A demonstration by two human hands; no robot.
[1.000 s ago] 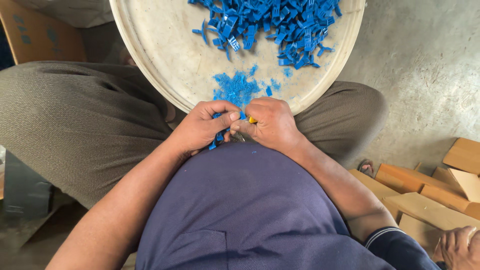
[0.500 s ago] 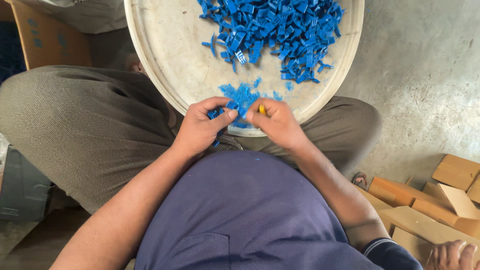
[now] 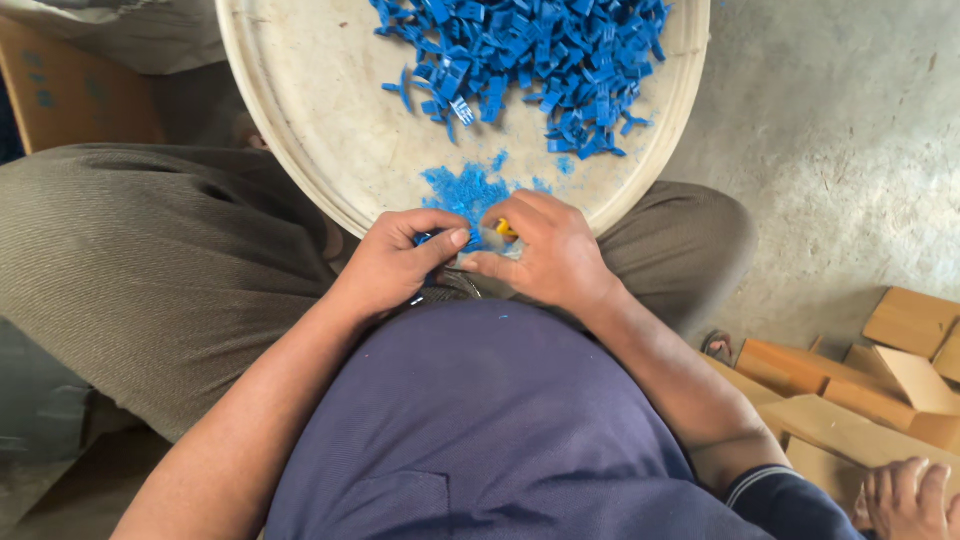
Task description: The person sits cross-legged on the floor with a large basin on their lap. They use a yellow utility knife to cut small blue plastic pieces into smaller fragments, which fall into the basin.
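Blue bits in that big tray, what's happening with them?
A seated person has a round pale tray on their lap. Both hands meet at its near rim: the left hand pinches a small blue part, and the right hand holds a small yellow-handled tool against it. Blue shavings lie just ahead, with a pile of blue parts at the far side.
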